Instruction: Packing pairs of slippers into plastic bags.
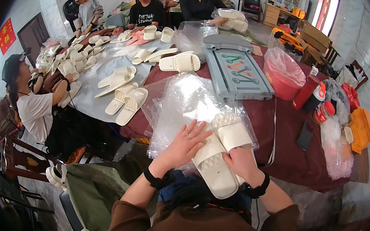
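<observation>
Lower centre of the frame: the left hand (185,146) lies flat and open, fingers spread, on a stack of clear plastic bags (186,104) at the near edge of the counter (283,126), which is covered in a dark red cloth. Just to its right, the right hand (244,163) is closed around a pair of white slide sandals (222,153), gripping them near their middle; the sandals lie side by side, their heels overhanging the counter edge toward the person and their toe ends inside the mouth of the topmost bag. Both wrists carry black bands. Centre top: a grey plastic moulded tray (237,69) rests beyond the bags. Upper left: further white sandals (126,98) are spread over a pale sheet, where other people sit. Right: a red bottle (305,92) stands beside a red-filled bag (283,71).
</observation>
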Available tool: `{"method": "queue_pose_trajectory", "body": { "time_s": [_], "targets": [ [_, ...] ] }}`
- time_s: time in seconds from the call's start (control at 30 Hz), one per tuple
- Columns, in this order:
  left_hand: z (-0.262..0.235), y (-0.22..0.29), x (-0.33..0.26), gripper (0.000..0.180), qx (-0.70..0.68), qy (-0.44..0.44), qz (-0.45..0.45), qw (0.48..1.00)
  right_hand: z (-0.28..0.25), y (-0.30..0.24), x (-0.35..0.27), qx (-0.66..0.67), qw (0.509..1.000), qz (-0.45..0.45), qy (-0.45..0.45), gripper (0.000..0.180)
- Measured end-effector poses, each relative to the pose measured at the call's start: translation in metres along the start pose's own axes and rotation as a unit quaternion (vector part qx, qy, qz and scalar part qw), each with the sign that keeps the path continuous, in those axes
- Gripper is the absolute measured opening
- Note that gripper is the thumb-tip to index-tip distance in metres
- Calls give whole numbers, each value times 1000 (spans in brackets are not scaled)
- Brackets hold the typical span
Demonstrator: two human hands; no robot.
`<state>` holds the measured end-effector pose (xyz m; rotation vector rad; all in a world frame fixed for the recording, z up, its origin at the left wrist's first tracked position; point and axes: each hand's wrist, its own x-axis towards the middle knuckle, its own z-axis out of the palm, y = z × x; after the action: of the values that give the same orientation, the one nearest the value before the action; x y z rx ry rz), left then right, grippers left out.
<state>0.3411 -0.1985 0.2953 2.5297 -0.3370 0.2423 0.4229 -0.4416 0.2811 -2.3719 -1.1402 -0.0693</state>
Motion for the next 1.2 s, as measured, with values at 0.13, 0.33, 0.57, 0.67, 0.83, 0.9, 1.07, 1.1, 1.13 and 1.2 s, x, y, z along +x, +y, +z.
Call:
{"method": "queue_pose_trajectory", "body": {
  "time_s": [0.13,0.33,0.57,0.67,0.83,0.9,1.07,1.1,1.13,1.2],
  "targets": [
    [0,11,1,47,-1,-6,45,999,3,-5,1,-8,998,-42,-54,35],
    [5,29,6,47,-11,-10,112,994,27,10,24,4,1000,7,19,31],
    [2,39,10,46,-51,-44,162,984,51,8,69,104,994,-2,38,25],
    [-3,40,6,46,-62,-48,181,980,39,-14,85,53,998,17,40,30],
    [-23,46,-9,49,-74,-57,196,976,51,-14,117,-41,994,-43,92,37],
    [-26,44,-13,50,-44,-53,179,981,89,2,140,25,994,99,47,41],
    [-31,23,-35,52,-20,-12,107,994,98,4,113,126,989,-4,77,41],
    [-33,19,-44,53,-63,29,97,993,86,-8,95,243,969,4,51,44],
    [-34,14,-56,54,-106,73,82,988,72,-21,73,163,984,-50,47,45],
    [-28,-4,-76,54,-88,123,25,988,42,-30,24,81,986,-145,24,40]
  ]
}}
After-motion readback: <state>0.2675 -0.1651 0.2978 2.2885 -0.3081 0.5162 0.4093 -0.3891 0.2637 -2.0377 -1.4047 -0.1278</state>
